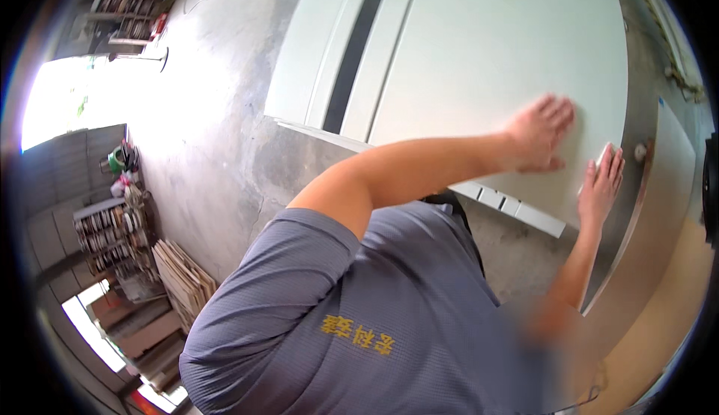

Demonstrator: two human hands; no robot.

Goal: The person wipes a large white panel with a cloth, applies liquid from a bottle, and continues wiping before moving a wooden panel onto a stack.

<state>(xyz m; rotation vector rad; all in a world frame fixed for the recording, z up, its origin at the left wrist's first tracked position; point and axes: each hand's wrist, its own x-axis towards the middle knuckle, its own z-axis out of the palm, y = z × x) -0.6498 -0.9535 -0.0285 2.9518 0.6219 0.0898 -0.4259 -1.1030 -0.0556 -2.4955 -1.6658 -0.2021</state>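
Observation:
A large white panel (494, 48) lies flat in front of me, on top of other white panels. My left hand (541, 134) rests palm down on it near its right corner, fingers spread, my bare forearm reaching across from my grey-shirted shoulder. My right hand (601, 185) comes up from below and lies with straight fingers against the panel's corner edge. Neither hand closes around anything.
More white panels (314, 48) with a dark gap between them lie to the left on the concrete floor (217, 130). A tan board (674, 213) stands at the right. Stacked wooden boards (183, 280) and cluttered shelves (112, 228) are at the left, by a bright doorway.

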